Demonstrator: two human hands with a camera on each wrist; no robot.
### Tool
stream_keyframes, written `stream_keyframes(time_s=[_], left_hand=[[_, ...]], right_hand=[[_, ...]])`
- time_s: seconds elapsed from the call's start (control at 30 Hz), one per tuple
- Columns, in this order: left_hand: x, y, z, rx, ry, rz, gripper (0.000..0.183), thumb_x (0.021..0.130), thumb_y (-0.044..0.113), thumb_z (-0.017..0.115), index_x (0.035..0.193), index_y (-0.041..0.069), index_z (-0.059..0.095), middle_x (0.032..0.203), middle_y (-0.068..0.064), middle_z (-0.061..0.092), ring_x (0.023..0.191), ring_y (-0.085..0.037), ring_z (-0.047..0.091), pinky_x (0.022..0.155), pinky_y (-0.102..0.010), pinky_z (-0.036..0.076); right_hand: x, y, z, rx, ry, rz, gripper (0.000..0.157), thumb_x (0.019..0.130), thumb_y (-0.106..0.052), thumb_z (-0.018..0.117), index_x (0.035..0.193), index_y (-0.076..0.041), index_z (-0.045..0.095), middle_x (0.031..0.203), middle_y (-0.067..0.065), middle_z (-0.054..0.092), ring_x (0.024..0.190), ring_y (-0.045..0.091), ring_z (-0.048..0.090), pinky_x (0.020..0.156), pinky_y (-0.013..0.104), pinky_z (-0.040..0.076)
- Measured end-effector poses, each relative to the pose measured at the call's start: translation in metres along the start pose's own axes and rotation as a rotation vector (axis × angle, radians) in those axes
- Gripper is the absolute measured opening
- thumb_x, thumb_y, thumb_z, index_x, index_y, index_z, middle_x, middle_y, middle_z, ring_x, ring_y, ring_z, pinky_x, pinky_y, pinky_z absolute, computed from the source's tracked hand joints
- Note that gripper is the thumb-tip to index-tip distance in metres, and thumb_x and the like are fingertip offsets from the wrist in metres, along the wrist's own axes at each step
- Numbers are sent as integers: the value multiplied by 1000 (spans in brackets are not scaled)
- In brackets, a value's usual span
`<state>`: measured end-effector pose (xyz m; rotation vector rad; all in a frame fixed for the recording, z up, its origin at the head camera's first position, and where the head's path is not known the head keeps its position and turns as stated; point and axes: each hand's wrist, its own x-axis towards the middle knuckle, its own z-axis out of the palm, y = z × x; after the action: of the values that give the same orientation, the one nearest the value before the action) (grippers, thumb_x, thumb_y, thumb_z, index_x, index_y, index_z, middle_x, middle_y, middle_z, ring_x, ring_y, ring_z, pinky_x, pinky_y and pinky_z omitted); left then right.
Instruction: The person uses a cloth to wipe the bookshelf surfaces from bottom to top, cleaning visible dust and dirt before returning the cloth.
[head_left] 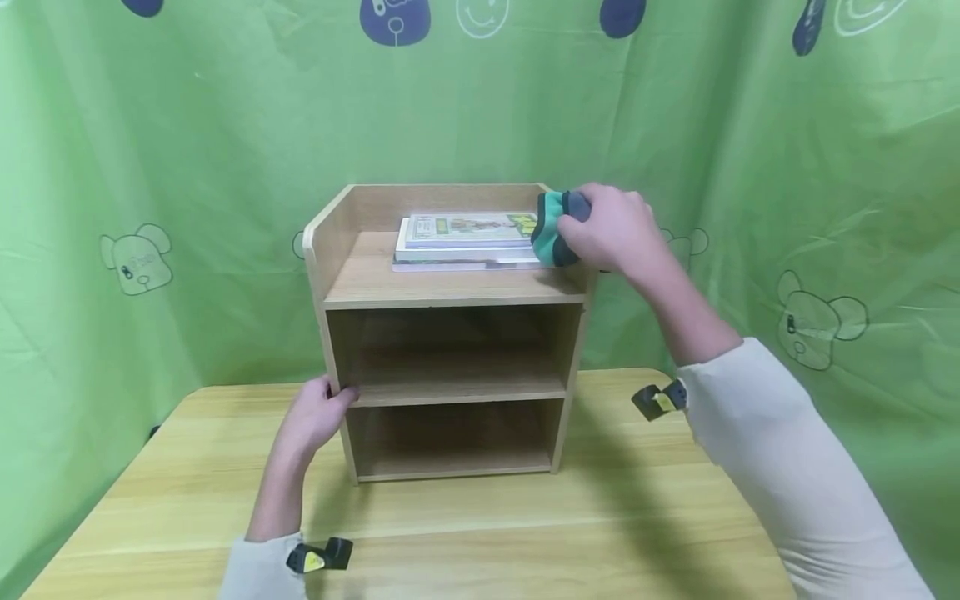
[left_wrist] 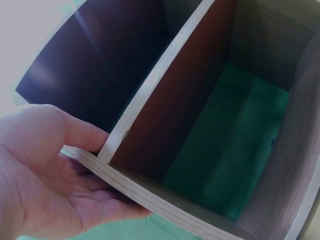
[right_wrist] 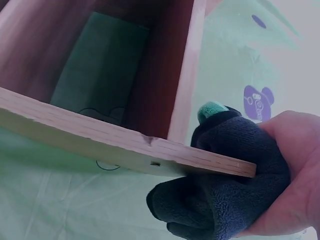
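A small wooden shelf unit (head_left: 457, 392) stands upright on the table. My left hand (head_left: 315, 412) grips the front edge of its left side panel beside the middle board. In the left wrist view, the thumb lies inside the panel and the fingers (left_wrist: 107, 207) lie outside it. At the upper right, my right hand (head_left: 611, 229) holds a folded green and dark grey cloth (head_left: 550, 229). From the right wrist, the dark side of the cloth (right_wrist: 245, 150) is seen wrapped around the edge of the right side panel (right_wrist: 210, 160), touching both its faces.
Stacked books (head_left: 465, 242) lie on the top board, just left of the cloth. The light wooden table (head_left: 450, 542) extends in front and to both sides. A green patterned curtain (head_left: 247, 167) hangs behind and around the table.
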<state>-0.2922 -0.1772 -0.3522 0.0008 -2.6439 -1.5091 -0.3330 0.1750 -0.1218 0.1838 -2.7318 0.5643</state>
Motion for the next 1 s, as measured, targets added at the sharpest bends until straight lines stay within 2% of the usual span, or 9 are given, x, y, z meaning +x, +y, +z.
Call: stream_keyframes(time_s=[0.2,0.43,0.7,0.87,1.0], left_hand=[[1,1,1,6,10,5,43,102,25,51,131,-7,56,130,-27,61,122,-39,56,105,-62,44],[0,0,1,-7,7,16,45,103,24,51,133,-8,55,132,-29,60,124,-40,56,106,-62,44],[-1,-1,0,-17,2,9,44,102,22,51,132,-10,55,129,-29,61,125,-44,55,107,-63,43],[0,-1,0,-1,16,8,39,101,22,51,125,-8,59,118,-24,63,115,-36,57,103,-59,46],[1,-1,0,-5,14,11,40,101,21,51,128,-7,58,123,-25,63,118,-36,56,105,-59,45]], right_hand=[[20,-4,-5,-21,-67,36,58,97,-34,47,147,-4,47,126,23,58,106,35,54,76,39,52],[30,-2,4,43,-58,76,60,98,-31,49,152,-7,42,131,24,58,106,35,59,76,38,57],[20,1,10,56,-21,48,64,97,-30,48,156,-9,36,137,24,54,109,36,55,76,40,57],[10,4,13,88,40,16,61,98,-32,48,155,-10,39,134,22,54,110,36,53,77,42,55],[-2,6,17,114,100,3,60,98,-34,47,154,-12,41,129,23,54,107,36,50,72,41,51]])
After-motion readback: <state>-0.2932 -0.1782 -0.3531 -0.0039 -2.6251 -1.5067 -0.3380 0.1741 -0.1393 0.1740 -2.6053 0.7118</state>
